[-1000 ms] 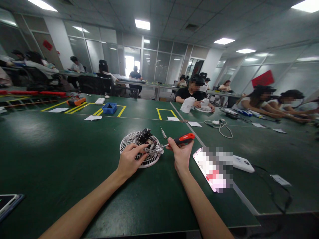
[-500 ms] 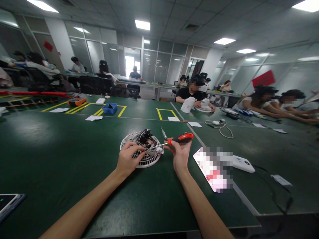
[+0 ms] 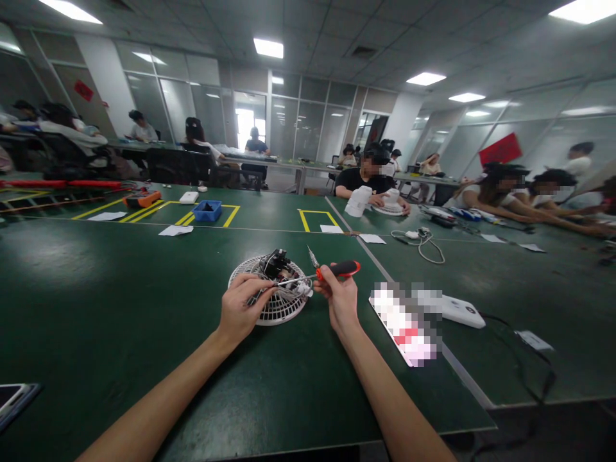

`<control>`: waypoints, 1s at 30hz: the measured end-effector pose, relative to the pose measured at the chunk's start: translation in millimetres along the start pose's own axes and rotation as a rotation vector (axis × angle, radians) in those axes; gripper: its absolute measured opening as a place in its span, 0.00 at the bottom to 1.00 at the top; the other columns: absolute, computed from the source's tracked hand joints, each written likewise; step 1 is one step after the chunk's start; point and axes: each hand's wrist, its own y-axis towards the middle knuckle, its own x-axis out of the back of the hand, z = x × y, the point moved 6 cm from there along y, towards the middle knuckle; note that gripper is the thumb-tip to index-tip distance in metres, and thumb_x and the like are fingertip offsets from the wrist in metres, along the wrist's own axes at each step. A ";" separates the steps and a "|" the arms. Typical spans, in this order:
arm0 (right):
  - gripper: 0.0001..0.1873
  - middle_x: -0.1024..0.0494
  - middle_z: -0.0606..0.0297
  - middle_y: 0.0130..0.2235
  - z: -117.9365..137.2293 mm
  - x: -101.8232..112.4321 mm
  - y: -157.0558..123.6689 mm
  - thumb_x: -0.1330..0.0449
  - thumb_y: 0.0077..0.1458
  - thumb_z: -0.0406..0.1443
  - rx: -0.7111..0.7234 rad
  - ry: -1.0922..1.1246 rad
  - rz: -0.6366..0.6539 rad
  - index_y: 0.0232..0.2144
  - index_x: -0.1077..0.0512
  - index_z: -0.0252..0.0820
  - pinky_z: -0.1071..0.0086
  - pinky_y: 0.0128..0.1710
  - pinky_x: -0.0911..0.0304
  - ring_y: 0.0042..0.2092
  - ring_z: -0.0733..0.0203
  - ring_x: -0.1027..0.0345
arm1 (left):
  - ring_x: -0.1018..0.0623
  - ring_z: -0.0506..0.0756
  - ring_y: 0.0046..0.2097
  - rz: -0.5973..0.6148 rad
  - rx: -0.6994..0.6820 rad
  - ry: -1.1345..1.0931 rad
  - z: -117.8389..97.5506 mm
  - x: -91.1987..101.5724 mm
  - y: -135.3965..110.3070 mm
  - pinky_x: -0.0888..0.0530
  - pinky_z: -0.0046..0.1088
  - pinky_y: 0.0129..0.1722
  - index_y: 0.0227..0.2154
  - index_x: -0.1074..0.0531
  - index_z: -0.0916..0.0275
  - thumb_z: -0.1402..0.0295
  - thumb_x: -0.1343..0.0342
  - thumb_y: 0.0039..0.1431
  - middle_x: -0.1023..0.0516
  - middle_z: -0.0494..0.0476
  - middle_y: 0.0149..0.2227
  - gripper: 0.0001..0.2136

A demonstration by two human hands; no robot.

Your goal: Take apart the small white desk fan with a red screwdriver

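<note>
A round white fan grille (image 3: 272, 307) lies on the green table (image 3: 120, 308), with a black motor and a tangle of wires (image 3: 275, 264) on top of it. My left hand (image 3: 238, 311) rests on the grille's near left side, fingers curled and pinching the parts by the motor. My right hand (image 3: 339, 298) grips a red-and-black screwdriver (image 3: 337, 269); its metal shaft points left into the wires. A second small tool (image 3: 313, 257) lies on the table just behind the screwdriver.
A blurred flat item (image 3: 402, 321) and a white box (image 3: 459, 311) lie to my right, with a black cable beyond. A phone (image 3: 12, 398) sits at the near left edge. A blue bin (image 3: 208, 210), papers and yellow floor-style markings lie farther back. Other people work at neighbouring tables.
The screwdriver has shifted left, its tip further into the wires by the motor. My left hand has stayed on the grille. The view has drifted slightly.
</note>
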 end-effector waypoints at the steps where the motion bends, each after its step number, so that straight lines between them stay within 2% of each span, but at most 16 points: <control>1: 0.29 0.20 0.69 0.26 -0.7 -0.2 0.0 0.21 0.36 0.43 -0.008 -0.003 0.006 0.37 0.30 0.42 0.75 0.23 0.27 0.24 0.65 0.26 | 0.21 0.53 0.39 0.004 0.014 -0.008 0.7 -0.7 -0.5 0.23 0.30 0.42 0.38 0.21 0.60 0.73 0.35 0.60 0.17 0.53 0.35 0.04; 4: 0.25 0.21 0.69 0.25 -1.3 -0.1 -0.1 0.21 0.36 0.43 -0.018 -0.011 0.004 0.32 0.29 0.40 0.77 0.22 0.29 0.23 0.67 0.28 | 0.21 0.53 0.40 0.029 0.030 -0.022 1.2 -4.0 -2.6 0.23 0.30 0.42 0.38 0.21 0.60 0.72 0.36 0.61 0.18 0.53 0.35 0.04; 8: 0.26 0.22 0.71 0.24 -0.2 0.6 -0.9 0.21 0.35 0.44 -0.011 -0.001 -0.018 0.31 0.29 0.40 0.77 0.20 0.32 0.21 0.69 0.31 | 0.22 0.53 0.41 0.067 -0.004 -0.020 -0.6 -8.3 -5.0 0.23 0.31 0.44 0.40 0.22 0.59 0.71 0.37 0.62 0.18 0.53 0.36 0.04; 10: 0.25 0.23 0.71 0.23 -1.2 0.3 -1.4 0.22 0.36 0.45 -0.022 0.016 -0.020 0.30 0.29 0.41 0.77 0.19 0.34 0.21 0.69 0.32 | 0.22 0.55 0.45 0.081 0.003 0.008 0.7 -9.7 -6.0 0.23 0.34 0.47 0.47 0.24 0.58 0.67 0.36 0.62 0.18 0.55 0.41 0.11; 12: 0.25 0.24 0.72 0.23 -2.7 -0.2 -1.6 0.22 0.37 0.45 -0.038 0.046 -0.016 0.29 0.30 0.41 0.77 0.19 0.35 0.21 0.69 0.33 | 0.24 0.59 0.51 0.099 0.038 0.037 4.9 -10.7 -7.4 0.24 0.40 0.52 0.56 0.30 0.57 0.62 0.35 0.60 0.20 0.59 0.49 0.23; 14: 0.24 0.24 0.72 0.23 -4.6 -1.0 -1.4 0.22 0.37 0.46 -0.065 0.086 -0.006 0.29 0.30 0.41 0.76 0.19 0.36 0.21 0.69 0.33 | 0.26 0.61 0.55 0.123 0.098 0.039 11.5 -11.1 -9.3 0.25 0.43 0.53 0.62 0.36 0.57 0.57 0.36 0.61 0.24 0.63 0.55 0.29; 19: 0.21 0.24 0.71 0.23 -8.0 -1.0 -0.6 0.24 0.39 0.45 -0.169 0.182 -0.029 0.28 0.28 0.41 0.76 0.19 0.37 0.20 0.69 0.35 | 0.28 0.61 0.56 0.124 0.189 0.051 24.5 -9.0 -10.6 0.26 0.44 0.54 0.62 0.37 0.58 0.54 0.51 0.69 0.27 0.64 0.56 0.23; 25: 0.21 0.25 0.72 0.23 -7.4 0.6 0.1 0.23 0.39 0.44 -0.199 0.224 -0.091 0.28 0.29 0.41 0.77 0.19 0.39 0.20 0.70 0.37 | 0.36 0.65 0.66 0.230 0.186 0.237 35.0 -21.4 -5.7 0.36 0.52 0.65 0.62 0.36 0.58 0.55 0.47 0.67 0.35 0.66 0.65 0.24; 28: 0.23 0.25 0.73 0.23 -9.1 1.7 1.2 0.23 0.37 0.44 -0.188 0.218 -0.094 0.29 0.30 0.41 0.77 0.19 0.39 0.21 0.70 0.37 | 0.34 0.65 0.66 0.314 0.175 0.217 39.2 -27.7 -5.0 0.34 0.51 0.64 0.65 0.41 0.58 0.56 0.47 0.68 0.35 0.67 0.66 0.26; 30: 0.24 0.25 0.73 0.23 -10.5 2.9 2.0 0.23 0.37 0.45 -0.182 0.203 -0.099 0.29 0.30 0.41 0.76 0.19 0.39 0.21 0.70 0.37 | 0.30 0.64 0.63 0.324 0.204 0.197 42.2 -26.8 -3.6 0.31 0.48 0.61 0.65 0.42 0.58 0.57 0.48 0.68 0.32 0.67 0.64 0.26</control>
